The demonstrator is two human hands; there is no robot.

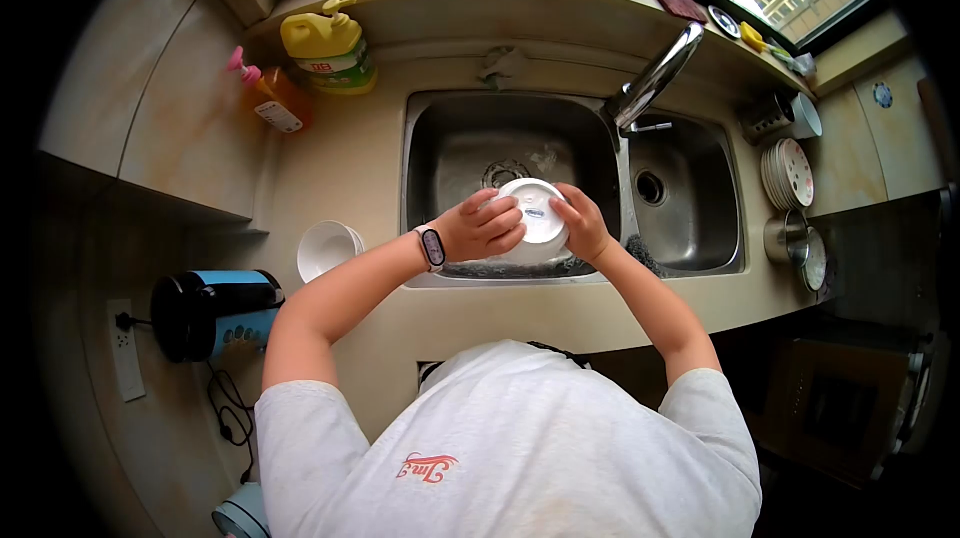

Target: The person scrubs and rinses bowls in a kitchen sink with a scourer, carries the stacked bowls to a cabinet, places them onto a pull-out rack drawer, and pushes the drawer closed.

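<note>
A white bowl is held over the front of the large sink basin, its underside with a small blue mark facing up toward me. My left hand, below a wrist band, is closed with its fingers curled against the bowl's left side. On the opposite side, my right hand grips the bowl, thumb against the base and the other fingers partly hidden. The large sink basin is stainless steel, with wet patches around its drain. Beneath my right wrist, a dark scouring pad sits by the divider.
White bowls stand on the left counter, near a blue and black appliance. Behind are a yellow jug and an orange pump bottle. A faucet overhangs the small basin. Stacked plates stand right.
</note>
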